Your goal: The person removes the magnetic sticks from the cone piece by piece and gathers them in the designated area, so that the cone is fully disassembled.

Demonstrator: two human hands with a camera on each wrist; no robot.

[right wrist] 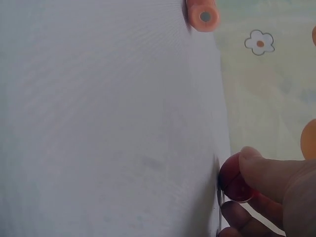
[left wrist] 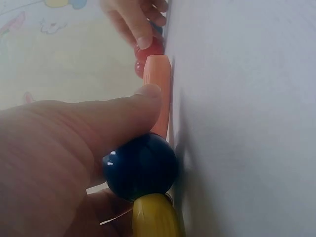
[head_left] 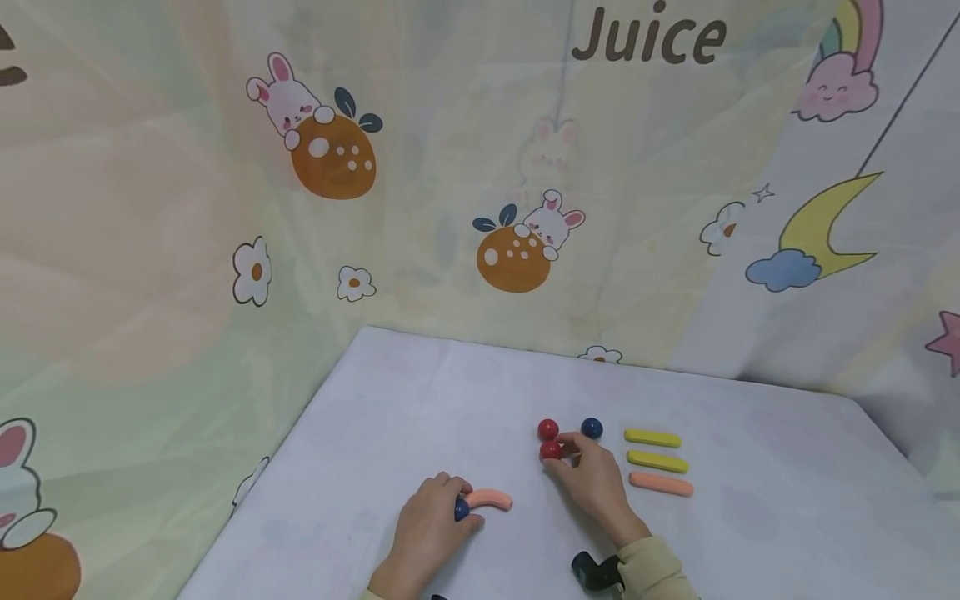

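Note:
My left hand [head_left: 429, 527] holds a glossy blue ball [left wrist: 141, 167] low over the white table, thumb on the near side. A curved orange stick [head_left: 491, 498] extends from the ball toward the right. In the left wrist view a yellow stick [left wrist: 155, 217] meets the ball's opposite side; the hand hides it from the head view. Farther right, my right hand [head_left: 596, 482] pinches a red ball [head_left: 551, 450] between thumb and fingers at the tabletop. A second red ball [head_left: 548, 429] sits just behind that one. The orange stick's free end shows a round hole in the right wrist view.
Another blue ball [head_left: 592, 428] lies just beyond the right hand. To its right are two yellow sticks [head_left: 657, 462] and a straight orange stick [head_left: 662, 484], roughly parallel. A black device [head_left: 596, 572] is beside the right wrist. Printed cloth rises behind the table [head_left: 795, 467].

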